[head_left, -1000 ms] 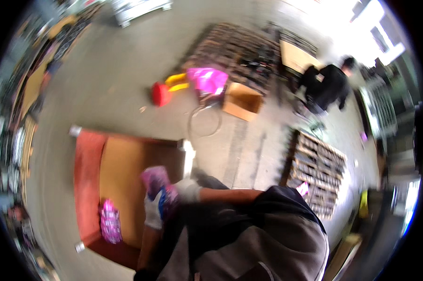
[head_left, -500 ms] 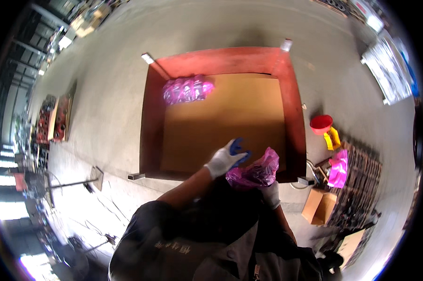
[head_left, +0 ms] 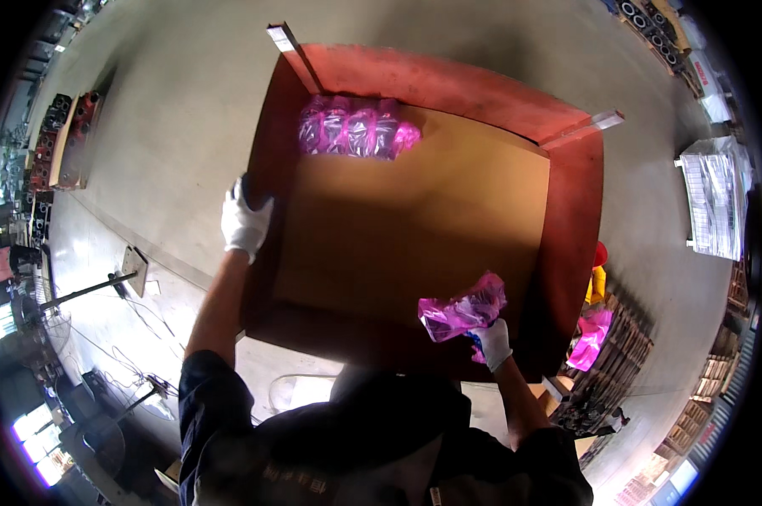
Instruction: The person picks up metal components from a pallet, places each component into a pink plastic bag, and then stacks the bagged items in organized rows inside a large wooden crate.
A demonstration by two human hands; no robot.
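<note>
A large red metal bin (head_left: 576,202) stands in front of me, its floor lined with a brown cardboard sheet (head_left: 431,202). At its far left corner several dark parts lie in a row, wrapped in pink see-through plastic bags (head_left: 360,131). My gloved right hand (head_left: 494,342) is closed on a pink plastic bag (head_left: 463,310), held over the near right part of the bin; what is inside it does not show clearly. My left hand (head_left: 246,221), in a white glove, grips the bin's left rim, with the thumb toward the inside.
Metal posts (head_left: 579,129) stick out at the bin's corners. To the right, a yellow thing (head_left: 597,285) and a pink bag (head_left: 590,339) lie by stacked dark parts (head_left: 621,346). A wrapped pallet load (head_left: 714,198) stands farther right, and a stand (head_left: 136,268) with cables is at left.
My left hand has moved left from over the bin to its left rim. The right hand has brought the pink bag farther over the bin. The view has turned and come closer.
</note>
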